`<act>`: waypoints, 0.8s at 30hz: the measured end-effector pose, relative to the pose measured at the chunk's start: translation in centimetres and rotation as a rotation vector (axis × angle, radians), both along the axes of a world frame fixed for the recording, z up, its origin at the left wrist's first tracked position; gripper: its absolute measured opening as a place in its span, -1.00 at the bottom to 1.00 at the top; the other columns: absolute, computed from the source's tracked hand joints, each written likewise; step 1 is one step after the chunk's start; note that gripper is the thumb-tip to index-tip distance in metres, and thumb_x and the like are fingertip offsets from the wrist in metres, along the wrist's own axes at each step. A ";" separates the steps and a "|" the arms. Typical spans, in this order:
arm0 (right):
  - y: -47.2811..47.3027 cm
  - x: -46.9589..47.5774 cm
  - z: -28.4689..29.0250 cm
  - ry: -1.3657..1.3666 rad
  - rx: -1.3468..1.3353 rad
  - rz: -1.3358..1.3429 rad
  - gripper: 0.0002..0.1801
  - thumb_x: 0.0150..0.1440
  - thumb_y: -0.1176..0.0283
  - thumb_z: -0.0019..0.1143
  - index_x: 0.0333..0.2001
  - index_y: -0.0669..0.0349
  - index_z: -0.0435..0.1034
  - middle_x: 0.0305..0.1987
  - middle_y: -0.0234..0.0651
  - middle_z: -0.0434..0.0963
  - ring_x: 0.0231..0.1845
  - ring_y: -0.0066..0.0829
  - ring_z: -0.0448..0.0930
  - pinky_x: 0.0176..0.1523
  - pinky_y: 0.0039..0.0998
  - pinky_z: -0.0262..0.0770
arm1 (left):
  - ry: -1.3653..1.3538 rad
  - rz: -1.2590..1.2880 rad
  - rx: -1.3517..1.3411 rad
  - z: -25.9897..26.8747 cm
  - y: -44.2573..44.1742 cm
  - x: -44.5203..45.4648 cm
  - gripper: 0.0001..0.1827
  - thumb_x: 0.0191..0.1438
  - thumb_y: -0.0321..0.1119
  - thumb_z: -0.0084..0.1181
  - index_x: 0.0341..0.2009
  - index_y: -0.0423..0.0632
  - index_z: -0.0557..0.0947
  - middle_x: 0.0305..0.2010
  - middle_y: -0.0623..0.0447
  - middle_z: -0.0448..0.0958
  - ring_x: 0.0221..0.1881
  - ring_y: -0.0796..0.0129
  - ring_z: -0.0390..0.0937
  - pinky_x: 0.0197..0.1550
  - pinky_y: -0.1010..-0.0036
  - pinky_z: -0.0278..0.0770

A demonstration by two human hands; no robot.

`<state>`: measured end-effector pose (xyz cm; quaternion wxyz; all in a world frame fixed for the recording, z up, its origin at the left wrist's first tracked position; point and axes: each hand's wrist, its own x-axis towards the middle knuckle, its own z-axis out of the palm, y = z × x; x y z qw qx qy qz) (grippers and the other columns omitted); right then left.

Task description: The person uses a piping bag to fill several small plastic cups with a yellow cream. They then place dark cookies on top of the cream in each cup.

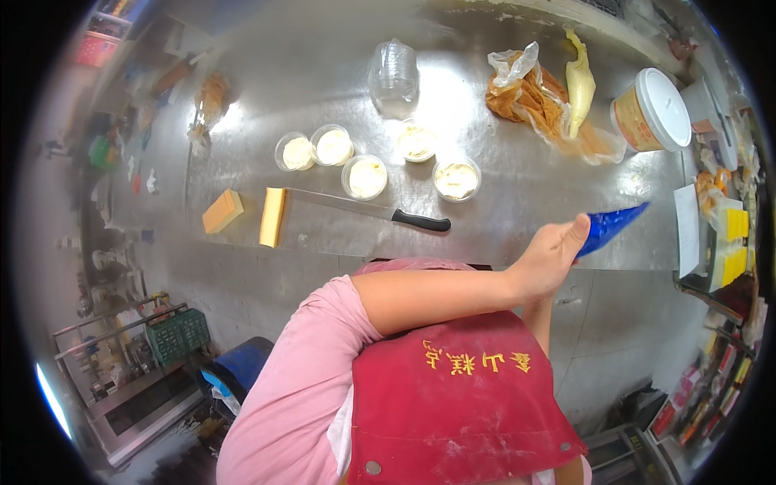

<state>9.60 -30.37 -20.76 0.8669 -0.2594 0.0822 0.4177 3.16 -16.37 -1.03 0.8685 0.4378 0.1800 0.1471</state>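
My left hand (548, 254) reaches across to the right, its thumb against a pointed blue plastic bag or sheet (612, 227). My right forearm shows in part below it; the right hand is hidden behind the left. On the steel table (339, 236) lies a long knife with a black handle (421, 220), its blade reaching towards an upright-looking strip of sponge cake (273, 217). Another cake block (222, 211) lies farther left. Beyond the knife stand several clear plastic cups filled with pale cream, one (364, 177) nearest the blade and another (457, 179) to the right.
A wrapped stack of clear plastic cups (394, 79) lies at the back. Right of it are crumpled brown-smeared plastic (521, 97), a piping bag of pale yellow filling (580, 85) and a lidded white tub (652, 112). White paper (687, 230) lies at the right edge.
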 end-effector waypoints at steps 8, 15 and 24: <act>-0.4 3.1 0.0 -0.010 0.374 0.052 -0.56 0.19 0.24 -0.21 0.13 0.13 0.19 -0.18 -0.26 0.40 -0.21 -0.36 0.46 -0.11 -0.34 0.37 | 0.070 -0.016 0.564 -3.7 2.2 -3.2 -0.33 0.07 -0.01 0.03 0.18 -0.14 0.25 0.06 -0.15 0.39 0.10 0.19 0.30 0.11 0.33 0.23; -0.7 2.9 0.1 0.166 0.455 0.107 -0.60 0.20 0.25 -0.23 0.11 0.01 0.24 -0.23 -0.26 0.43 -0.26 -0.38 0.48 -0.15 -0.40 0.37 | 0.776 -0.409 1.780 -9.8 11.6 -5.8 0.09 -0.43 -0.29 0.33 0.27 0.30 0.05 0.31 -0.20 -0.08 0.33 -0.15 -0.18 0.24 -0.17 -0.27; 0.7 2.5 1.0 0.140 0.375 0.101 -0.63 0.20 0.30 -0.22 0.09 0.01 0.27 -0.22 -0.30 0.44 -0.27 -0.43 0.49 -0.14 -0.41 0.38 | 0.812 -0.682 1.771 -11.6 15.8 -1.8 -0.01 -0.47 -0.25 0.33 0.19 0.30 0.23 0.02 -0.09 0.26 -0.01 0.00 0.30 0.11 -0.05 0.08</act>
